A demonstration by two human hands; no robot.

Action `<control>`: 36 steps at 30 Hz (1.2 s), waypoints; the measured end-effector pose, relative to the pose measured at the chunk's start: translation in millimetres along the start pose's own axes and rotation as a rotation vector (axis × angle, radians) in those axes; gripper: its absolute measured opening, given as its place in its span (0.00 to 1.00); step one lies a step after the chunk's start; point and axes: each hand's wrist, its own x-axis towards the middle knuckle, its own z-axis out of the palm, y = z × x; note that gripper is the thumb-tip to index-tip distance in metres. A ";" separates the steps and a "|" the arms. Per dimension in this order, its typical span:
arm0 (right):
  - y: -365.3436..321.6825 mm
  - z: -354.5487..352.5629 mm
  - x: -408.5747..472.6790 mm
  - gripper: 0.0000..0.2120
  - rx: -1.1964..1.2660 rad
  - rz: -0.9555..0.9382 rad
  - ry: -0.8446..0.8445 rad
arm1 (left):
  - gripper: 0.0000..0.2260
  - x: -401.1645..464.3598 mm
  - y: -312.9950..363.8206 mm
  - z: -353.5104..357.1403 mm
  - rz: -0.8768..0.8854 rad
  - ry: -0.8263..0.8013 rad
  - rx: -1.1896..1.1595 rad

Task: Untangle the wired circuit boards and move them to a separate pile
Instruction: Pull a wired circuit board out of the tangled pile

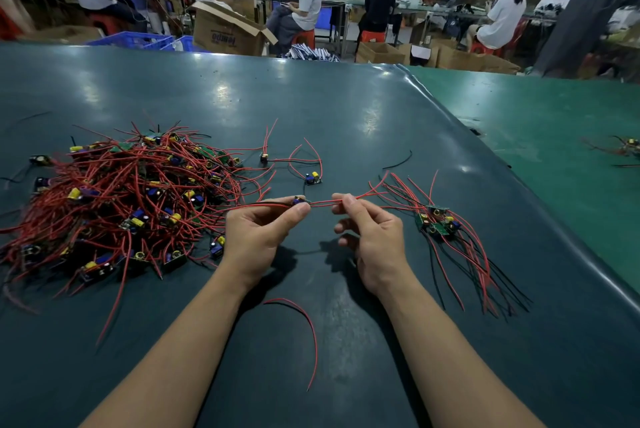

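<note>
A big tangled heap of small circuit boards with red and black wires (128,199) lies on the left of the dark green table (346,109). My left hand (259,233) pinches one small circuit board (300,200) between thumb and fingers, above the table in the middle. My right hand (370,237) pinches that board's red wires (322,203) just to the right of it. A smaller sorted pile of boards (437,221) lies to the right of my right hand, its wires fanning toward the near edge.
Two single boards (313,179) (264,158) lie loose between the heap and my hands. A loose red wire (304,323) curves between my forearms. A black wire (398,159) lies farther back. More boards (623,147) sit on the lighter green table at right. People work at benches behind.
</note>
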 end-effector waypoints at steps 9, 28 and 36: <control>-0.9 -7.3 11.7 0.11 0.228 0.015 0.300 | 0.04 -3.0 1.1 3.5 -0.005 0.004 0.028; 3.5 -19.2 4.8 0.06 -0.118 -0.208 0.388 | 0.03 -11.9 3.4 3.7 0.128 0.042 0.196; 11.7 -16.4 7.9 0.14 -0.751 -0.224 0.043 | 0.09 -18.1 -0.7 10.3 0.773 0.029 0.407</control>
